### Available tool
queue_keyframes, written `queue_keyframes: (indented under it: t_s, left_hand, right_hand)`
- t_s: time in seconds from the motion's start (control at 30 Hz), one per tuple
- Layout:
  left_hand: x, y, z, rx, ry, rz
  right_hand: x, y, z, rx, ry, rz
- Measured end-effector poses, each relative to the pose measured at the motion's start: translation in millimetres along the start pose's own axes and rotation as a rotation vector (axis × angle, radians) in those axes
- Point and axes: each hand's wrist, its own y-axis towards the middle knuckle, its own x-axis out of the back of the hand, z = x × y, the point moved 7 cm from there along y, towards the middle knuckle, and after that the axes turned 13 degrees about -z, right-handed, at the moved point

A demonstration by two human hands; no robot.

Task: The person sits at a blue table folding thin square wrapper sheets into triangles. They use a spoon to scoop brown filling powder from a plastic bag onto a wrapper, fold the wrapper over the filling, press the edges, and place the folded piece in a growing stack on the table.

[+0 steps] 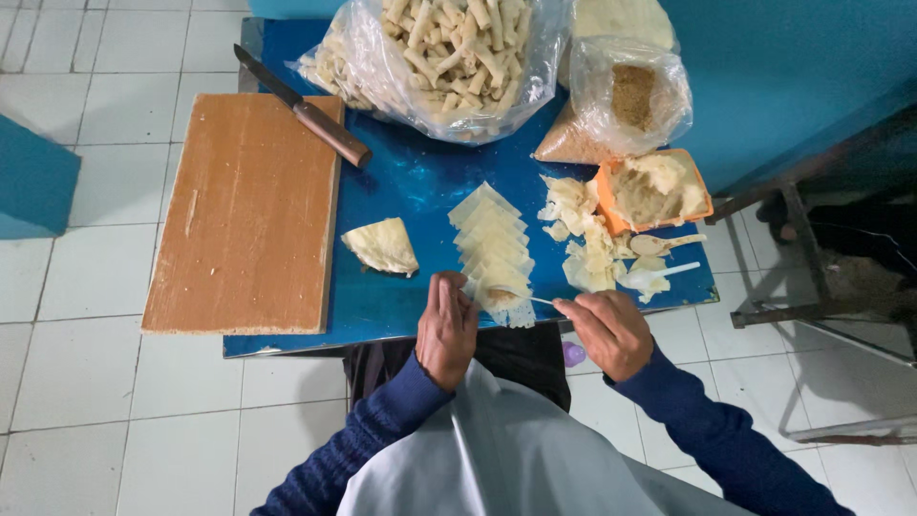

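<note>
We see the right hand [611, 330], lower centre-right of the frame, clenched round the handle of a spoon [521, 296], its bowl lying over the nearest wrapper [504, 298] with a dab of filling on it. The left hand [446, 327], just left of it, has fingers pressed on that wrapper's near edge, pinning it, not clenched on anything. This wrapper is the lowest of a row of pale wrappers [489, 234] overlapping up toward mid-frame on the blue table [401, 182]. A folded triangle of dough [382, 246] sits left of the row. Right of the row we see a heap of torn wrapper scraps [578, 234], two more spoons [659, 244] and an orange tub of filling [659, 191]. Left side: wooden board [244, 210], with a brown-handled knife [306, 110] lying across its upper right corner. Top centre: a clear bag of finished rolls [449, 53]; top right, a smaller bag of crumbs [630, 96]. White tiled floor [86, 105] around.
</note>
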Motion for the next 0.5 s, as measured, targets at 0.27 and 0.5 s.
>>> queue_keyframes:
  t_s: [0.27, 0.5]
  left_hand:
    - [-1, 1, 2, 0.045, -0.112, -0.006]
    - [-1, 8, -3, 0.036, -0.073, -0.021]
  right_hand:
    - [0, -17, -2, 0.085, -0.008, -0.011]
    - [6, -17, -7, 0.022, -0.056, -0.064]
